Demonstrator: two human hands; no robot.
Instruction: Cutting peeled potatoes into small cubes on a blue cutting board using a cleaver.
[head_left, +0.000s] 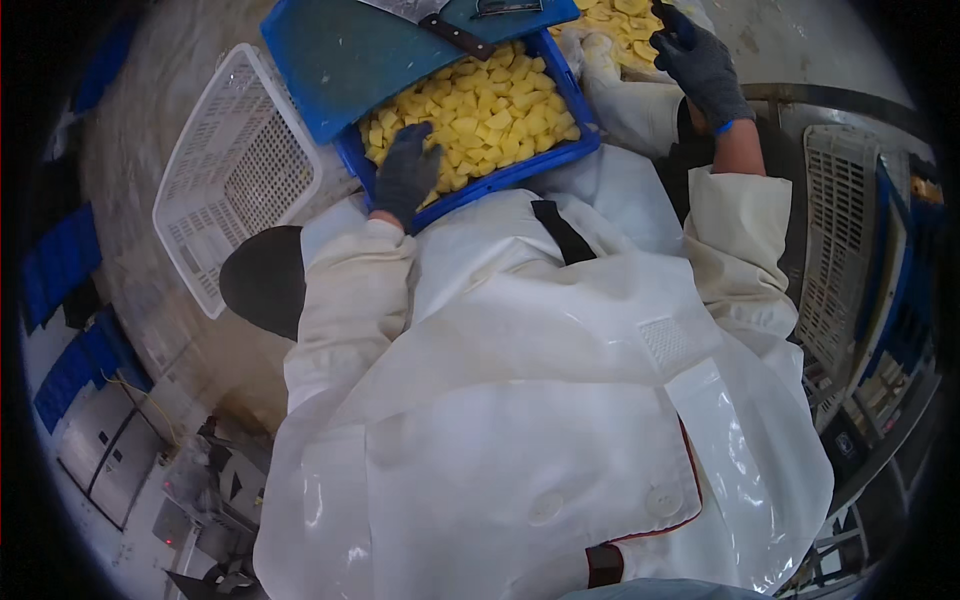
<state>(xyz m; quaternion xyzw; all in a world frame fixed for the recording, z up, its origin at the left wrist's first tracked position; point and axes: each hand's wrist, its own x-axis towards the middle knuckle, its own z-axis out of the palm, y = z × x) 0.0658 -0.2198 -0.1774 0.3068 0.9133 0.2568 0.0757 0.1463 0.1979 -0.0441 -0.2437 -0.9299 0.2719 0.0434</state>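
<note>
My left hand (409, 171), in a grey glove, rests at the left end of a blue plastic crate (495, 178) filled with cut yellow potato chunks (480, 112). Whether its fingers grasp any chunk cannot be told. Across the crate's far side lies a blue cutting board (341, 71), with a wide-bladed knife with a dark riveted handle (457, 36) on it. Beside the knife is a dark-framed tool (508, 7), partly cut off. My right hand (697, 67), also gloved, is raised at the upper right near a bag of sliced yellow pieces (615, 30); a dark object shows at its fingers, too unclear to name.
A white perforated plastic basket (240, 172) stands on the wet floor (142, 225) to the left. White slotted crates (836, 240) are stacked at the right, near a curved dark metal rail (825, 94). Metal equipment (112, 450) stands at the lower left.
</note>
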